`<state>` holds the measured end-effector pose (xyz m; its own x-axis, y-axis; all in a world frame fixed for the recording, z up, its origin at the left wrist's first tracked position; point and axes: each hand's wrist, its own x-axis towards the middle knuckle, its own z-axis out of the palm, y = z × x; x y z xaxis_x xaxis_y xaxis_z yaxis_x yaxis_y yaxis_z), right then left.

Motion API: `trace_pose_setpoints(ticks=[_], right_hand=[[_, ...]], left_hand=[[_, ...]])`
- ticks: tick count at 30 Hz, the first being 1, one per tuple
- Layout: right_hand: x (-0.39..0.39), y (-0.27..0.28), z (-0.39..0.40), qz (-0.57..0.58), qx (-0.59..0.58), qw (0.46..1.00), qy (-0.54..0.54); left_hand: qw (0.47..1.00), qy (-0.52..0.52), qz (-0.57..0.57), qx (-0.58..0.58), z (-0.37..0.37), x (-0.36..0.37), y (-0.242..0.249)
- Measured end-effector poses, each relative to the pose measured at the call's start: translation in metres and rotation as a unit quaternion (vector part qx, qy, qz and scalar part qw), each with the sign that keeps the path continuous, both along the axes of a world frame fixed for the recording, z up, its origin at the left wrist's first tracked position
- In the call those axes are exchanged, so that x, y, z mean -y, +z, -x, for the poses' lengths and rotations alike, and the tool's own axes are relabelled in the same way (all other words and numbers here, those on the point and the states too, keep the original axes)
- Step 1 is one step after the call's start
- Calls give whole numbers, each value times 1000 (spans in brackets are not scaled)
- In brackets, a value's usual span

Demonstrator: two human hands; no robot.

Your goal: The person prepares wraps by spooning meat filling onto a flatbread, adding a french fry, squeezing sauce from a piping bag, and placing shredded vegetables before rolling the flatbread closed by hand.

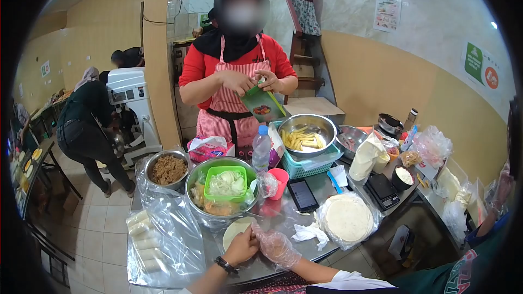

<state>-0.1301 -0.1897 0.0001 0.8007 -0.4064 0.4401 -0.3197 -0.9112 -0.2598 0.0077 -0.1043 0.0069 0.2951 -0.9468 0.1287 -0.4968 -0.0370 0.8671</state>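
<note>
My left hand, bare with a dark bracelet at the wrist, has its fingers curled closed at the right edge of a round flat wrapper on the metal table. What is pinched there is hidden. My right hand wears a loose clear plastic glove. Its fingers reach toward my left fingertips, stretched out with nothing visible in them. Beyond the wrapper is a large metal bowl with a green container of pale shredded food in it. Several pale rolls lie at left under clear plastic.
A stack of flat wrappers sits right of my hands, beside a crumpled tissue and a phone. Behind are a bowl of brown filling, a water bottle and a bowl of yellow strips. Across the table a person holds a green packet.
</note>
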Motion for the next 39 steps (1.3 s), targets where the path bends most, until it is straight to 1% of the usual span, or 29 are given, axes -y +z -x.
trace_pose_setpoints(ticks=[2, 3, 5, 6, 7, 8, 9, 11, 12, 13, 14, 15, 16, 18, 20, 24, 26, 27, 28, 29, 30, 32, 33, 35, 36, 39], right_hand=[[4, -4, 5, -42, -62, 997, 23], [8, 0, 8, -42, -62, 997, 24], [20, 15, 14, -141, 29, 979, 146], [22, 24, 19, -144, 29, 978, 147], [22, 33, 25, -444, 98, 875, 166], [23, 37, 29, -696, 157, 680, 168], [28, 36, 29, -698, 157, 678, 169], [39, 28, 29, -703, 197, 676, 100], [42, 25, 30, -703, 216, 674, 65], [39, 21, 31, -704, 216, 673, 63], [34, 13, 30, -461, 58, 883, 59], [30, 6, 27, -157, -107, 981, 48], [27, 1, 24, -156, -107, 981, 51], [18, -12, 18, -67, -29, 995, 71], [17, -27, 11, 1, 53, 994, 91], [12, -7, 10, -22, 74, 992, 104], [12, -9, 12, -23, 68, 990, 120], [10, -1, 13, -24, 67, 990, 122], [6, 15, 15, -141, 108, 974, 139], [5, 24, 17, -256, 147, 943, 153], [8, 25, 18, -260, 143, 942, 155], [17, 18, 22, -236, 131, 958, 92], [20, 13, 24, -241, 127, 958, 94], [26, 4, 25, -41, 89, 989, 109], [25, 3, 25, -42, 88, 989, 111], [23, -3, 26, -87, 30, 989, 114]], left_hand=[[992, -85, -23, 91, -9, 3, 2], [992, -84, -23, 91, -10, 3, -1], [996, -79, -10, 49, -10, 3, -9], [996, -78, -12, 50, -11, 5, -12], [995, -91, -5, 50, -12, 6, -16], [993, -103, 4, 50, -13, 7, -18], [993, -102, 0, 51, -14, 7, -19], [990, -92, 37, 97, -12, 5, -22], [990, -93, 34, 96, -12, 4, -23], [990, -82, 45, 109, -11, 3, -25], [988, -70, 57, 121, -9, 3, -26], [988, -70, 57, 122, -8, 3, -26], [988, -59, 61, 126, -6, 1, -26], [988, -44, 63, 131, -5, -3, -23], [986, -39, 57, 149, -3, -5, -18], [986, -44, 73, 145, -4, -4, -15], [985, -64, 34, 154, -5, -3, -14], [986, -62, 33, 153, -6, -3, -13], [982, -58, 17, 178, -6, -4, -13], [978, -53, 0, 201, -5, -5, -14], [979, -51, -3, 197, -5, -5, -17], [986, -55, 71, 142, -4, -2, -26], [987, -53, 67, 138, -4, -3, -27], [985, -52, 61, 151, -4, -3, -26], [986, -49, 60, 150, -4, -4, -26], [986, -43, 60, 151, -2, -6, -23]])
